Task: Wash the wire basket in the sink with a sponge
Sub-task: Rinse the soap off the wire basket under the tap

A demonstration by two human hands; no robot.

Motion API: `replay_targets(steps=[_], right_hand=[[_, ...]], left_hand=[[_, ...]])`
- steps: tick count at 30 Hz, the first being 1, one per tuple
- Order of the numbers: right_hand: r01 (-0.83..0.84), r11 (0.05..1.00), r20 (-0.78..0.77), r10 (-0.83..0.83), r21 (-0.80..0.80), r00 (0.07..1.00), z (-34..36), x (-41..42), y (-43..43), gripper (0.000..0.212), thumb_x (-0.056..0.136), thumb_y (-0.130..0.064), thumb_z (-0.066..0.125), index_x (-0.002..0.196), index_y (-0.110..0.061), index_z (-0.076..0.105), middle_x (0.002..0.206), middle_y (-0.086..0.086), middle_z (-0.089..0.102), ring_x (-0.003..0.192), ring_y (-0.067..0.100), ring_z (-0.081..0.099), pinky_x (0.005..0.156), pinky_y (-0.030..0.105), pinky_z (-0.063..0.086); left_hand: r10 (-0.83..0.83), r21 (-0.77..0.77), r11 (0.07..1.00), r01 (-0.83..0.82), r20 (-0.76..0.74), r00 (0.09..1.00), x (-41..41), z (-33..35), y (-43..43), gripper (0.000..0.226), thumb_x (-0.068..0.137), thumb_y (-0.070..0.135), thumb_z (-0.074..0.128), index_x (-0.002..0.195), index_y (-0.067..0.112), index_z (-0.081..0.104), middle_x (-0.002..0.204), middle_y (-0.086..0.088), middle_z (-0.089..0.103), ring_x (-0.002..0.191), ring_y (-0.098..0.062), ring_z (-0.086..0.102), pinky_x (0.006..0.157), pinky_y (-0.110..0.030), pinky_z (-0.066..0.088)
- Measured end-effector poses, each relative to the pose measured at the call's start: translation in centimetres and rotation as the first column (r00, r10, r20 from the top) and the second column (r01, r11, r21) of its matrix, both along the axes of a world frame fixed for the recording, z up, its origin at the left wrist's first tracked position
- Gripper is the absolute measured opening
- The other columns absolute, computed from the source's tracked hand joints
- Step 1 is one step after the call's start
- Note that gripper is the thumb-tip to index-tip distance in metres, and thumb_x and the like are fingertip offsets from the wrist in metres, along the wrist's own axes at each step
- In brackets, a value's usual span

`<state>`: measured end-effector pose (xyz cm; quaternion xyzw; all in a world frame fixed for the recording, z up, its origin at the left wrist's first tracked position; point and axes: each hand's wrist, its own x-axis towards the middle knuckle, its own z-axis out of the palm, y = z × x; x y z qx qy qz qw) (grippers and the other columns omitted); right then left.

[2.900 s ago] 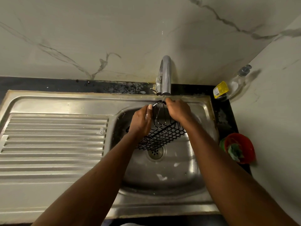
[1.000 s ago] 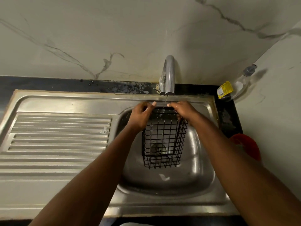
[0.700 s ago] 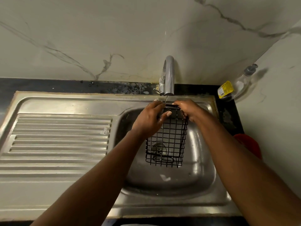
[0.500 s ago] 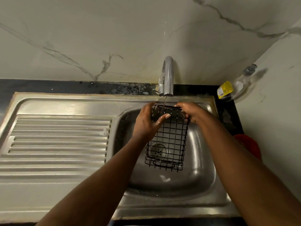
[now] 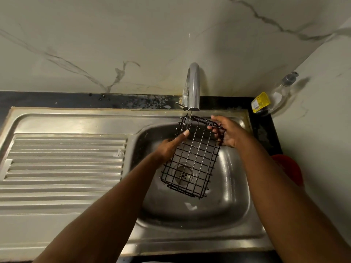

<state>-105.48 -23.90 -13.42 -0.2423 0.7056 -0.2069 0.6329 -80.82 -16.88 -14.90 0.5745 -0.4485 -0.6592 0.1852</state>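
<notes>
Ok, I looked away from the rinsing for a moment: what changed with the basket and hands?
The wire basket tipped from nearly flat in the sink to hanging lengthwise over the drain. The left hand left the top rim and lays straight fingers on its left side. The right hand still grips the top right corner; the tap still trickles.

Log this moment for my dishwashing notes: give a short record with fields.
basket: wire basket held tilted over the sink bowl, far end under the tap
water: thin stream hits the far end
right hand: fingers curl over the far right corner
left hand: one straight finger on the left side; rest hidden
sponge: none seen
</notes>
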Motion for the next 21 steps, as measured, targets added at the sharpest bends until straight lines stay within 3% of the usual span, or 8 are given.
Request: replay_targets(steps=[3, 6, 11, 14, 21], right_hand=[[0.089, 0.993, 0.062, -0.084, -0.082, 0.994, -0.1, -0.8, 0.2, 0.054, 0.083, -0.063, 0.069, 0.116, -0.02, 0.071, 0.101, 0.005, 0.068, 0.08, 0.017, 0.062, 0.071, 0.032, 0.044], [0.138, 0.978, 0.092, -0.125, -0.155, 0.988, -0.3, -1.2, 0.7, 0.058, 0.082, -0.067, 0.068, 0.12, -0.023, 0.073, 0.123, 0.005, 0.069, 0.104, 0.023, 0.065, 0.081, 0.039, 0.048], [0.084, 0.965, 0.06, -0.072, -0.247, 0.996, 0.4, -1.0, 2.0, 0.049, 0.088, -0.067, 0.062, 0.123, -0.033, 0.067, 0.123, -0.004, 0.07, 0.116, 0.028, 0.061, 0.094, 0.049, 0.051], [0.02, 0.965, 0.022, -0.014, -0.261, 1.0, 0.4, -0.6, 2.1, 0.04, 0.089, -0.067, 0.061, 0.119, -0.04, 0.067, 0.119, -0.009, 0.073, 0.119, 0.029, 0.061, 0.103, 0.053, 0.046], [-0.052, 0.96, -0.002, 0.053, -0.274, 0.999, -0.1, 1.8, 3.0, 0.035, 0.094, -0.062, 0.059, 0.115, -0.035, 0.068, 0.122, -0.003, 0.071, 0.1, 0.021, 0.058, 0.081, 0.04, 0.045]], left_hand=[[-0.038, 0.106, 0.994, 0.033, 0.047, 0.998, -0.8, 1.2, -1.4, 0.104, 0.081, 0.092, 0.048, 0.159, 0.023, 0.04, 0.161, -0.017, 0.042, 0.143, -0.032, 0.042, 0.121, -0.059, 0.03], [-0.041, 0.175, 0.984, 0.028, 0.069, 0.997, -1.9, 2.0, -2.5, 0.11, 0.076, 0.095, 0.049, 0.162, 0.028, 0.033, 0.165, -0.018, 0.035, 0.148, -0.04, 0.035, 0.116, -0.062, 0.028], [-0.076, 0.188, 0.981, 0.055, 0.107, 0.991, -2.7, 2.7, -3.1, 0.108, 0.079, 0.094, 0.046, 0.164, 0.029, 0.028, 0.167, -0.019, 0.029, 0.148, -0.041, 0.033, 0.107, -0.057, 0.035], [-0.083, 0.188, 0.98, 0.062, 0.11, 0.99, -2.2, 2.6, -2.5, 0.104, 0.084, 0.092, 0.04, 0.165, 0.028, 0.025, 0.169, -0.02, 0.024, 0.153, -0.041, 0.027, 0.118, -0.063, 0.026], [-0.046, 0.124, 0.992, 0.029, 0.137, 0.989, 0.0, 1.2, -0.3, 0.103, 0.084, 0.092, 0.042, 0.161, 0.023, 0.037, 0.165, -0.02, 0.034, 0.15, -0.038, 0.036, 0.12, -0.059, 0.027]])
